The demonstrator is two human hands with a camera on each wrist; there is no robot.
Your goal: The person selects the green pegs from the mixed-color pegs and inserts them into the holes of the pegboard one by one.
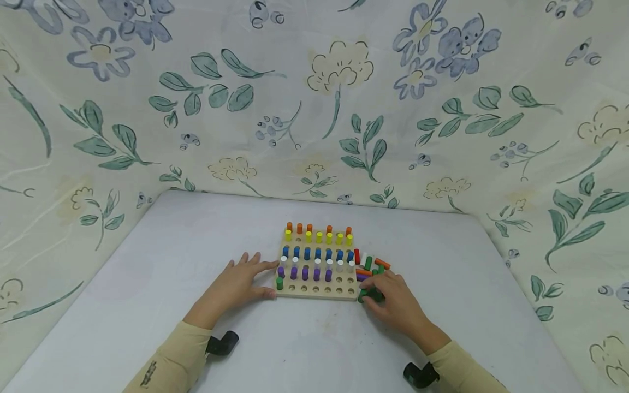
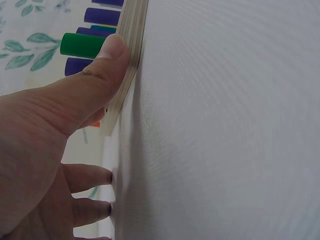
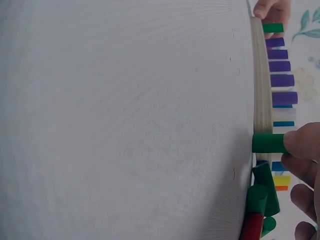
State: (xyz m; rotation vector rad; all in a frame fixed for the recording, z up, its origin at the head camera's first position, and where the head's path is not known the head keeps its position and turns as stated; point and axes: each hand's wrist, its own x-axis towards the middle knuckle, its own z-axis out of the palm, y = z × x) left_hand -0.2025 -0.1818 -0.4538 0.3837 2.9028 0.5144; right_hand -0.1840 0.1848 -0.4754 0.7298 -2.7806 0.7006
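A wooden pegboard [image 1: 316,293] holds rows of orange, yellow, blue, white and purple pegs, with one green peg [image 1: 279,283] standing in its front left corner. My left hand [image 1: 241,282] rests at the board's left side, its thumb [image 2: 112,52] touching the edge by that green peg and other fingers spread on the table. At the right end of the board, my right hand [image 1: 395,303] pinches a loose green peg [image 3: 270,143] between thumb and finger. Its lower end is at the tabletop, beside a small pile of loose pegs [image 3: 265,187].
More loose pegs lie right of the board, including a red one [image 1: 357,256] and an orange one [image 1: 382,263]. The white tabletop [image 1: 304,349] meets a floral cloth [image 1: 295,109] behind. Black wrist devices [image 1: 223,344] are on both forearms.
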